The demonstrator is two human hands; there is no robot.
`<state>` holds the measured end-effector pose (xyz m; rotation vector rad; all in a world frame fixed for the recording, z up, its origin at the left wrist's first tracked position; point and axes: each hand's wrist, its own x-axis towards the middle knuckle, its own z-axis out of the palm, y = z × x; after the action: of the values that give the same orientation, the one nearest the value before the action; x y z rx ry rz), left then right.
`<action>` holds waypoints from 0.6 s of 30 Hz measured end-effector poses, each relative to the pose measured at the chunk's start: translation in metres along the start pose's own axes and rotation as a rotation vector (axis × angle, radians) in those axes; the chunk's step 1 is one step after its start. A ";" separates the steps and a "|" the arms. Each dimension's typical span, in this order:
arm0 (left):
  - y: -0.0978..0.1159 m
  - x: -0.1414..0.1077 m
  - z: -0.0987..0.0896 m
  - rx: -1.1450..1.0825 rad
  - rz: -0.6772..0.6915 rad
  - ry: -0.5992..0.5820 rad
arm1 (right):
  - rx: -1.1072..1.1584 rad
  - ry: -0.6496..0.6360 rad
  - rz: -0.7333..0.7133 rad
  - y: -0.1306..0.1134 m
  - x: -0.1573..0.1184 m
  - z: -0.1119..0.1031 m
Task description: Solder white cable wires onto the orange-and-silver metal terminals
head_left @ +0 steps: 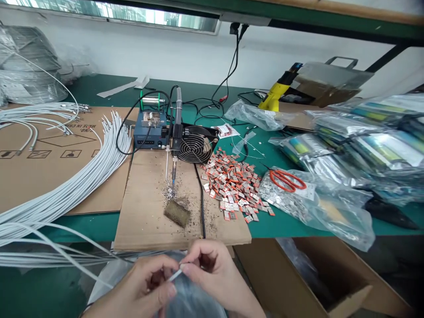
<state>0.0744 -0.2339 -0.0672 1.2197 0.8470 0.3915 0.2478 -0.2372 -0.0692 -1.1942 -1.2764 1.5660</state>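
My left hand (150,282) is closed around a white cable (175,274) near its end, low in the view in front of the bench edge. The fingertips of my right hand (210,269) pinch the tip of that same cable; the tip itself is hidden between them. Just beyond my hands, a brown sponge block (177,213) lies on a cardboard sheet (142,221). Over it, a soldering iron (174,163) points downward in its holder. A thick bundle of white cables (76,181) curves along the left side.
A blue soldering station (149,132), a solder spool (152,102) and a round fan (196,148) stand behind. Many small metal connectors (235,183) are piled at right, beside orange-handled scissors (287,180) on a plastic bag. An open carton (318,274) sits below the bench.
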 end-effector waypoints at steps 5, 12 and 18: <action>-0.010 0.009 0.000 0.075 0.248 0.237 | 0.100 0.063 -0.093 0.009 0.001 0.001; -0.014 -0.004 -0.007 -0.108 0.126 0.280 | -0.012 0.198 -0.274 0.000 -0.001 -0.010; -0.018 0.002 -0.019 0.234 0.322 0.235 | -0.258 -0.013 -0.354 0.001 0.013 0.004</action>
<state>0.0584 -0.2254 -0.0862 1.5552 0.9154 0.7227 0.2404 -0.2263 -0.0720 -1.0403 -1.6348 1.1807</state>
